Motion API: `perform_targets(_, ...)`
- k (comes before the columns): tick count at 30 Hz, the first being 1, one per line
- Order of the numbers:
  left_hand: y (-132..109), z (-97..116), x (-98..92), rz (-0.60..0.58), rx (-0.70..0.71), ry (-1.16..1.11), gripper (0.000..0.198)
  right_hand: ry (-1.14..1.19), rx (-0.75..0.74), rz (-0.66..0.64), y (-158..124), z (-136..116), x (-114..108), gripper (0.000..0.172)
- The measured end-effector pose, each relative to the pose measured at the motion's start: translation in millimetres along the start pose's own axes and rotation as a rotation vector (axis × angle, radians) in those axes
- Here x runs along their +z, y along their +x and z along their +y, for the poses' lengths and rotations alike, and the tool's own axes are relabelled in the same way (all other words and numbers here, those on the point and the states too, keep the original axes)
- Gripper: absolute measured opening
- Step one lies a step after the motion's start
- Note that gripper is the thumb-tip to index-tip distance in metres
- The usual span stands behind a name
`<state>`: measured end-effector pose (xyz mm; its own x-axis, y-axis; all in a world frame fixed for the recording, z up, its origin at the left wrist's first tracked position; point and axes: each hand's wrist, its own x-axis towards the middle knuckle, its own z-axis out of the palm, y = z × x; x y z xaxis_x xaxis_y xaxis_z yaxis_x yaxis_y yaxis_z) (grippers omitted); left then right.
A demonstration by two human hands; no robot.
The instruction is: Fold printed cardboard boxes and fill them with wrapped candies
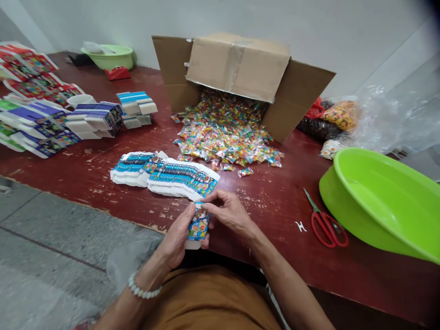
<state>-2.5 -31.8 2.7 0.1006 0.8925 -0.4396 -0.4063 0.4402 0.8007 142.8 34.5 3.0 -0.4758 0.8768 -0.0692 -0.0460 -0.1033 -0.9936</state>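
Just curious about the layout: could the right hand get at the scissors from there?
Probably yes: the scissors lie uncovered beside the large green basin, with only a small white scrap near the way. The right hand is at the blue carton, though, and would likely have to leave it.

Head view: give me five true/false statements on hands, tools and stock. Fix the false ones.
1. The left hand holds a blue box. True.
2. The scissors lie inside the green basin. False: they lie on the table, beside it.
3. Wrapped candies spill out of the carton. True.
4. The bracelet is on the right wrist. False: it is on the left wrist.
5. The right hand is at the box's upper end. True.
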Motion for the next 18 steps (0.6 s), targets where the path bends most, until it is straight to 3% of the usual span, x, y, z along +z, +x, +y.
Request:
perform_targets(3, 3.2, -0.4, -2.6, -0.011, 0.061, 0.078, 0.055, 0.042, 0.037, 0.002, 6.9, -7.5, -2.4, 0.025)
perform_targets(8, 1.1, 5.9, -8.1, -0.036, 0.14, 0.19, 0.063, 0.019, -0.021, 0.024, 7.6, -12.9, -6.4, 0.026)
perform_targets(12, 0.6, 3.2, -5.0, -0.05, 0.12, 0.138, 0.072, -0.059, -0.101, -0.139, -0.7, -9.3, -8.7, 0.023)
perform_targets(18, 1.3, -10.4, 8.8, 0.01, 0.092, 0.067, 0.061, -0.705, -0.385, -0.127, -3.5, -1.8, -10.1, 0.007)
